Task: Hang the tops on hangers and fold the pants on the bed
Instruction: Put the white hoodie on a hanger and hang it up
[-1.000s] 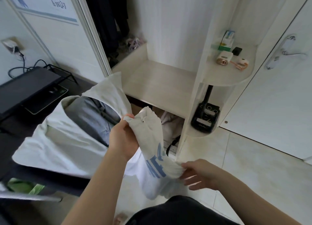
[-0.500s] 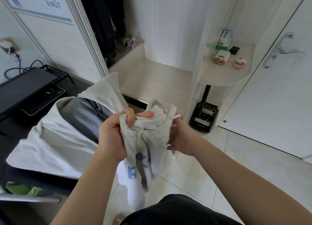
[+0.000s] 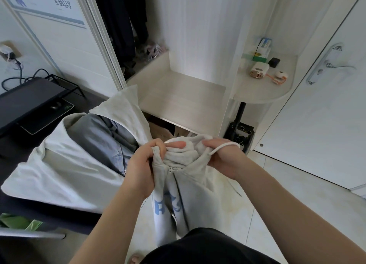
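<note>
A pale garment [image 3: 59, 174] lies spread over a dark surface at the left, with grey-blue clothing [image 3: 95, 137] bunched on it. Just right of it, the left hand [image 3: 142, 164] grips one side of a light grey zip top [image 3: 190, 194] at the collar, fingers curled round bunched cloth. The right hand [image 3: 223, 157] pinches the other side, a white drawstring [image 3: 223, 146] across its fingers, and the top hangs from both hands above the floor tiles, short of the rounded shelf [image 3: 263, 93] further right.
</note>
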### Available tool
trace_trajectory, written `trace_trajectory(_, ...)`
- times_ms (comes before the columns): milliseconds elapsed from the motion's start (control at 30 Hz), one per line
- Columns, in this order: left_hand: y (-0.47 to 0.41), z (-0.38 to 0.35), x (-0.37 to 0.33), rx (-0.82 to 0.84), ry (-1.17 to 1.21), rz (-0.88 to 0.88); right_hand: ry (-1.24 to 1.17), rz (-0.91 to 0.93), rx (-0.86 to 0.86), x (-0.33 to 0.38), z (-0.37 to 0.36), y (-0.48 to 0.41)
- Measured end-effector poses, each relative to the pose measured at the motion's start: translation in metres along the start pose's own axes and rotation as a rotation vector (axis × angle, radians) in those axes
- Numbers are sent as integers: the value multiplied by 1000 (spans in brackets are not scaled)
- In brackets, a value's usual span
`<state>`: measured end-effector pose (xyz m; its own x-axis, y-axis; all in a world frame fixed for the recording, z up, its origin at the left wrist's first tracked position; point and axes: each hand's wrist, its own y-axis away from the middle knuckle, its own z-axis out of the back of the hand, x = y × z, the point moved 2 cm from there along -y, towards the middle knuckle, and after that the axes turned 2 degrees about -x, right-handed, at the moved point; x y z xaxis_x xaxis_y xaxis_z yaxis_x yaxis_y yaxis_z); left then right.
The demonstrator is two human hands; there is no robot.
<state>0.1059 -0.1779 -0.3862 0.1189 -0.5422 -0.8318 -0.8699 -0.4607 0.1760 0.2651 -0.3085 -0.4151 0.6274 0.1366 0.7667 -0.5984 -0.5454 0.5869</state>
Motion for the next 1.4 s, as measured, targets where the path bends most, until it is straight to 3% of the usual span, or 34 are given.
trace_trajectory(100, -7, 21, 18, -160, 93, 82, -197, 101, -3, 15, 7, 11)
trace_trajectory(167, -8, 36, 34, -246, 110, 249, -257, 129, 51, 18, 8, 22)
trace_trajectory(300, -5, 46, 69, -404, 400, 567, -232, 115, 223, 16, 3, 47)
trace_trajectory(367, -8, 41, 83, -455, 385, 676, -234, 97, 295, 16, 2, 56)
trace_trajectory(433, -13, 30, 90, -374, 254, 790, -280, 90, 343, 17, 0, 63)
trace_trajectory(600, -25, 9, 86, -244, -571, 879, -335, 125, 426, 24, -1, 78)
trace_trajectory(700, -26, 7, 82, -131, -671, 937, -295, 181, 439, 32, 1, 91)
trace_trajectory(800, -30, 12, 88, -145, -529, 850, -287, 219, 369, 35, 7, 91)
trace_trajectory(900, -38, 8, 89, -431, -22, 569, -289, 261, 344, 37, 13, 91)
trace_trajectory(967, -44, 9, 78, -613, 139, 429, -321, 287, 298, 38, 19, 90)
trace_trajectory(1067, -50, 16, 55, -759, 276, 321, -405, 295, 234, 39, 33, 83)
trace_trajectory(1233, -55, 22, 19, -765, 305, 283, -582, 304, 205, 29, 40, 73)
trace_trajectory(1400, -46, 35, 7, -715, 65, 241, -645, 285, 144, 24, 43, 64)
